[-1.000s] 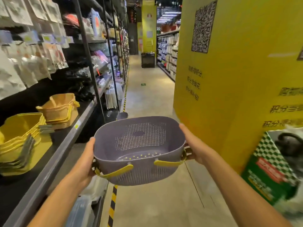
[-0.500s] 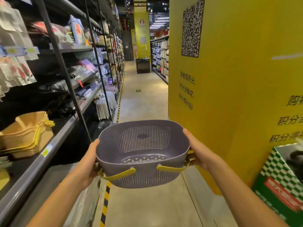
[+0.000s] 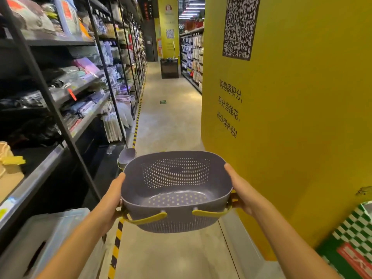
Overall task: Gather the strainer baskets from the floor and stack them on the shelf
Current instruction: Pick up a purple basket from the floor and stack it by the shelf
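Note:
A purple strainer basket [image 3: 177, 190] with yellow handles hangs in the air over the aisle floor, held level at waist height. My left hand [image 3: 112, 198] grips its left end and my right hand [image 3: 241, 194] grips its right end. Another purple basket [image 3: 125, 158] lies on the floor just beyond it, partly hidden by the shelf post. A tan basket with a yellow handle [image 3: 8, 166] sits on the grey shelf [image 3: 38, 176] at the far left edge.
Dark shelving racks [image 3: 80, 87] full of goods run along the left. A yellow pillar [image 3: 291, 117] stands close on the right. A clear plastic bin [image 3: 44, 238] sits low at the left. A green checked box [image 3: 352, 244] is at the bottom right. The concrete aisle [image 3: 171, 117] runs ahead.
The view has swung right and moved down the aisle; the yellow and tan baskets on the shelf have slid out to the left edge. Both hands still hold the purple basket.

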`<action>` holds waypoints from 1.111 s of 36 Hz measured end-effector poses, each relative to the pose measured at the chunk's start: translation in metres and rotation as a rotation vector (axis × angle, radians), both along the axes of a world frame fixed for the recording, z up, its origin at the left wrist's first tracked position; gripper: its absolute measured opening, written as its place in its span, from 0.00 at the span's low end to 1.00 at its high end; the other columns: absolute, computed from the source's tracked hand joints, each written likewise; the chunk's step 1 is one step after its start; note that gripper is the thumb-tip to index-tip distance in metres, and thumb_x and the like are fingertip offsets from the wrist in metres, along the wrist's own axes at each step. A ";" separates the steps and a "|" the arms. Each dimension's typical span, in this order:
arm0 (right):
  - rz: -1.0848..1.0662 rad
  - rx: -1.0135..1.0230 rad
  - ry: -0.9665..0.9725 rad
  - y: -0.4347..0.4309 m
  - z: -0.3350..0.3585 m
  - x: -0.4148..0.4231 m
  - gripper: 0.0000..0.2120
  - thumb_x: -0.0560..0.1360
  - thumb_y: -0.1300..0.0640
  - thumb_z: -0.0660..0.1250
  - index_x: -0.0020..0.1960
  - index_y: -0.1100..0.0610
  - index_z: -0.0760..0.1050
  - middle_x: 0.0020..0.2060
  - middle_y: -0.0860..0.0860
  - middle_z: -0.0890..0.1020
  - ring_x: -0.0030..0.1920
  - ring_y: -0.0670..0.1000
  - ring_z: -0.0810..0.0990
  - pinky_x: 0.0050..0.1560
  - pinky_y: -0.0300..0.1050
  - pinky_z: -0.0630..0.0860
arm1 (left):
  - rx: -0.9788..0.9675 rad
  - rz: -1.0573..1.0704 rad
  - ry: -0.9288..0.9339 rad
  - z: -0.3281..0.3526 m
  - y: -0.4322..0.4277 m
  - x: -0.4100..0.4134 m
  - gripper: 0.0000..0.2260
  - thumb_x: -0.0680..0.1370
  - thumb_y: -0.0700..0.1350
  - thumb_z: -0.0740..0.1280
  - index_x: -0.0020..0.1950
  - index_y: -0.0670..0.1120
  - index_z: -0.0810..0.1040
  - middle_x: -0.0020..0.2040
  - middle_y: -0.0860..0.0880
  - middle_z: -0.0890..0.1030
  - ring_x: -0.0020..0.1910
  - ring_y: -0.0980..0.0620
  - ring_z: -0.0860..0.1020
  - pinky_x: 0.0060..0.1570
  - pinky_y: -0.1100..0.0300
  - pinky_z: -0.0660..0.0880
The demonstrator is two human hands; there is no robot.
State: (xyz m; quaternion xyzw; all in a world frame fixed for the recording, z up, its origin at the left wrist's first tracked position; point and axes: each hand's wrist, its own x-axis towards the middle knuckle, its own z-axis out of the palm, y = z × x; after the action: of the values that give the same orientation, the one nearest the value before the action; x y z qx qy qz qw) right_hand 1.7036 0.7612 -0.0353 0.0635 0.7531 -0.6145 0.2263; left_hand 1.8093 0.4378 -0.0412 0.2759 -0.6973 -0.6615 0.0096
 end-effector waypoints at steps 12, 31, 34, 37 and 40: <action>-0.057 0.026 0.028 -0.084 0.001 -0.161 0.21 0.80 0.29 0.51 0.56 0.37 0.78 0.57 0.42 0.84 0.58 0.56 0.81 0.57 0.57 0.81 | 0.067 0.017 0.037 -0.005 -0.084 -0.160 0.35 0.69 0.78 0.60 0.72 0.64 0.72 0.68 0.53 0.78 0.68 0.43 0.74 0.68 0.38 0.71; 0.023 -0.019 0.053 -0.180 -0.012 -0.417 0.23 0.77 0.26 0.52 0.58 0.36 0.77 0.59 0.46 0.83 0.60 0.57 0.80 0.59 0.60 0.80 | 0.072 0.071 0.099 0.000 -0.158 -0.400 0.21 0.84 0.62 0.52 0.69 0.55 0.74 0.56 0.36 0.80 0.46 0.52 0.81 0.59 0.47 0.79; 0.063 -0.028 0.054 -0.191 -0.014 -0.474 0.24 0.77 0.25 0.52 0.61 0.36 0.75 0.62 0.48 0.81 0.63 0.58 0.78 0.59 0.59 0.79 | 0.049 0.124 0.092 -0.006 -0.171 -0.447 0.22 0.83 0.64 0.52 0.74 0.58 0.70 0.67 0.49 0.78 0.58 0.51 0.79 0.42 0.58 0.77; 0.078 -0.040 0.033 -0.205 -0.015 -0.532 0.30 0.76 0.24 0.52 0.68 0.40 0.74 0.64 0.48 0.81 0.64 0.59 0.78 0.61 0.60 0.78 | 0.081 0.160 0.093 -0.004 -0.177 -0.492 0.24 0.83 0.64 0.53 0.76 0.55 0.68 0.70 0.50 0.75 0.57 0.53 0.78 0.42 0.58 0.75; 0.092 -0.056 0.022 -0.219 -0.011 -0.581 0.27 0.78 0.27 0.52 0.64 0.42 0.76 0.61 0.48 0.82 0.63 0.58 0.77 0.59 0.57 0.78 | 0.088 0.199 0.080 0.005 -0.180 -0.534 0.22 0.84 0.62 0.53 0.74 0.53 0.69 0.65 0.49 0.78 0.51 0.53 0.79 0.38 0.57 0.75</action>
State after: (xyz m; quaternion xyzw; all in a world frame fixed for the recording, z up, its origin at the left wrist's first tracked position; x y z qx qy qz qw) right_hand 1.1229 0.5426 -0.0464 0.0158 0.7402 -0.6248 0.2479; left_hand 1.2752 0.2573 -0.0362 0.3173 -0.6357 -0.6978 0.0910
